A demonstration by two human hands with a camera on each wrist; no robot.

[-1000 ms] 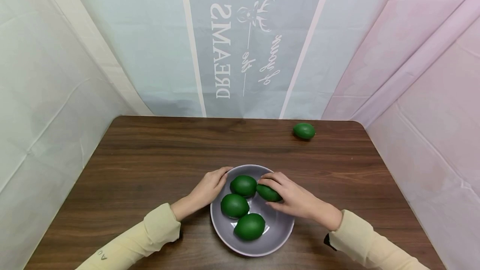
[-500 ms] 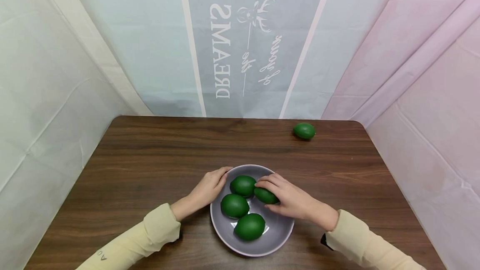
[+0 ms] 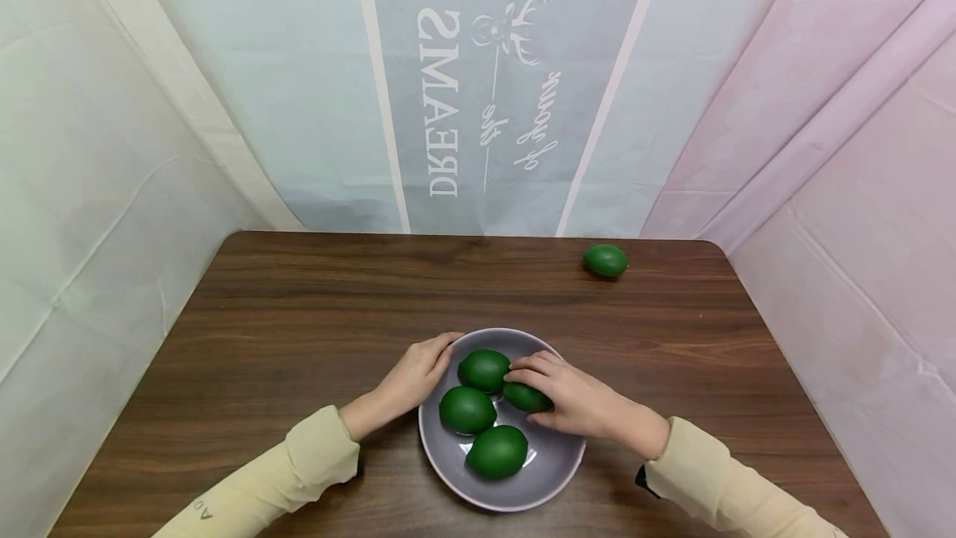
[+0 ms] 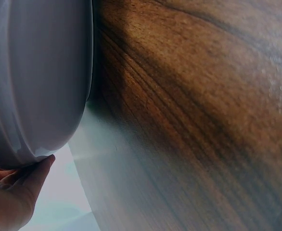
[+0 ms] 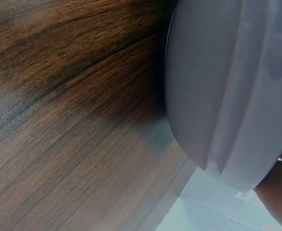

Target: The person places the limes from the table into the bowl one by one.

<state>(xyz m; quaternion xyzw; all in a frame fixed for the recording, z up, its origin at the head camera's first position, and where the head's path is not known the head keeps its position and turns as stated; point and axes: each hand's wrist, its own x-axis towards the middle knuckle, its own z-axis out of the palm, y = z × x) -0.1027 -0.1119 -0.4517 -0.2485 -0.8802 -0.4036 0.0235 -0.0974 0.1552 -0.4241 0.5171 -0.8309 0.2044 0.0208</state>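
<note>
A grey bowl (image 3: 556, 459) stands near the front of the table, with several green limes inside. My left hand (image 3: 409, 374) holds the bowl's left rim; in the left wrist view its fingers (image 4: 37, 180) lie against the outer wall. Over the bowl's right side reaches my right hand (image 3: 578, 397), gripping a lime (image 3: 525, 398) between fingers and thumb, partly covered by the hand. That lime is low in the bowl, close beside the upper lime (image 3: 485, 370). Two more, a left lime (image 3: 467, 410) and a lower lime (image 3: 498, 452), lie untouched. The right wrist view shows mostly the bowl's outer wall (image 5: 203, 91).
One lime (image 3: 606, 261) lies alone at the back right of the dark wooden table (image 3: 321, 289). Behind the table hangs a blue-grey printed curtain (image 3: 485, 106). Pale cloth walls (image 3: 97, 189) flank both sides.
My right hand has shifted slightly left and down with its lime, toward the middle of the bowl. The left hand and the other limes have stayed put.
</note>
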